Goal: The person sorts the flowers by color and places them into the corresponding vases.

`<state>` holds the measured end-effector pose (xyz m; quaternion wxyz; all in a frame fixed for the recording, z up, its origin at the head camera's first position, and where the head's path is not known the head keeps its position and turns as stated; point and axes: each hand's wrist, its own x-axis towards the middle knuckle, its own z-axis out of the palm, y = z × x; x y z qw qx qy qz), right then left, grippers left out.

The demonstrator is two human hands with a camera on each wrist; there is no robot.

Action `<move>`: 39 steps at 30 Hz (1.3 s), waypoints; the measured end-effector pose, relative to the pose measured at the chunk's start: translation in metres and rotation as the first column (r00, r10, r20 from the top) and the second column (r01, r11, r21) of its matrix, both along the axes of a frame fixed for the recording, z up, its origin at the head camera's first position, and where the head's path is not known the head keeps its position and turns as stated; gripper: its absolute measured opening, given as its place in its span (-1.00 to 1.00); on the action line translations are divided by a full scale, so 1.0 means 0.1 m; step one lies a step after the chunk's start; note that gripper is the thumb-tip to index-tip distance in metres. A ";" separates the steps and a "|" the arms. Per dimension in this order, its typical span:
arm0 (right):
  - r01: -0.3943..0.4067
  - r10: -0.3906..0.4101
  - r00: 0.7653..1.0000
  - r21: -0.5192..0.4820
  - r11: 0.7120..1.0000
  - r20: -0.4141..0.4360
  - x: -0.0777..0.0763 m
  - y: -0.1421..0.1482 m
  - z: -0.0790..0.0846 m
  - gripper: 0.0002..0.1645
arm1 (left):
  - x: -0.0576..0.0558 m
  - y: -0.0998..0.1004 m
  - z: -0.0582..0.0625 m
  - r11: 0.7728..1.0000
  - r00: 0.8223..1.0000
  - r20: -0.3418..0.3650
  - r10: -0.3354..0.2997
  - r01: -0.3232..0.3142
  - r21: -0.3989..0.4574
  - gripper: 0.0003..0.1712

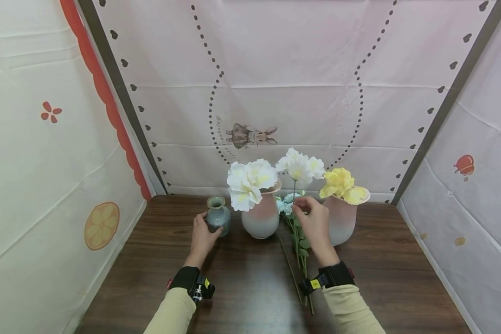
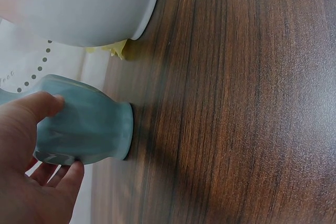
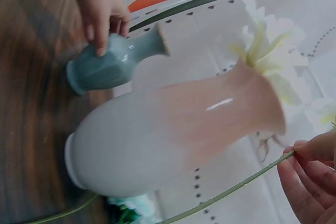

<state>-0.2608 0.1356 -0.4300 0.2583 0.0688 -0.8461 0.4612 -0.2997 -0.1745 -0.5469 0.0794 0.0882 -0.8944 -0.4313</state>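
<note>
My left hand [image 1: 203,235] grips the body of a small teal vase [image 1: 218,217], which stands upright at the left. In the left wrist view the thumb lies on one side of that vase [image 2: 84,121] and the fingers on the other. Between finger and thumb, my right hand [image 1: 315,222] pinches the green stem [image 3: 226,195] of a white flower [image 1: 299,165]. The bloom is held up above the hand, between two pink-and-white vases. The middle vase [image 1: 260,215] holds white flowers [image 1: 250,183]; the right vase [image 1: 341,219] holds yellow flowers [image 1: 341,185].
Light-blue flowers [image 1: 286,203] with long leafy stems lie on the brown wooden table [image 1: 250,287], partly behind my right hand and pointing towards me. Patterned cloth walls [image 1: 300,55] close off the back and both sides. Both vases at centre and right stand near the back edge.
</note>
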 end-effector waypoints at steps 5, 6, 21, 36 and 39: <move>-0.023 0.021 0.999 -0.032 0.999 -0.047 -0.03 0.00 0.20 -0.83 | 0.00 0.00 0.00 1.000 1.000 0.004 0.001 -0.001 0.000 -0.12; -0.026 0.024 0.998 -0.041 0.999 -0.054 -0.04 0.00 0.24 -0.82 | 0.01 0.01 0.00 1.000 1.000 0.004 0.001 -0.001 0.000 -0.12; -0.098 0.052 0.973 -0.202 0.975 -0.224 -0.16 0.08 0.96 -0.80 | 0.01 0.00 0.01 1.000 1.000 0.002 -0.001 0.001 0.000 -0.13; -0.203 0.037 0.879 -0.302 0.931 -0.476 -0.15 -0.01 1.29 -0.76 | 0.00 0.01 0.00 1.000 1.000 0.000 0.001 -0.001 0.000 -0.12; -0.220 0.034 0.858 -0.307 0.926 -0.513 -0.15 -0.04 1.35 -0.76 | 0.00 0.00 0.00 1.000 1.000 0.004 0.002 -0.002 0.002 -0.12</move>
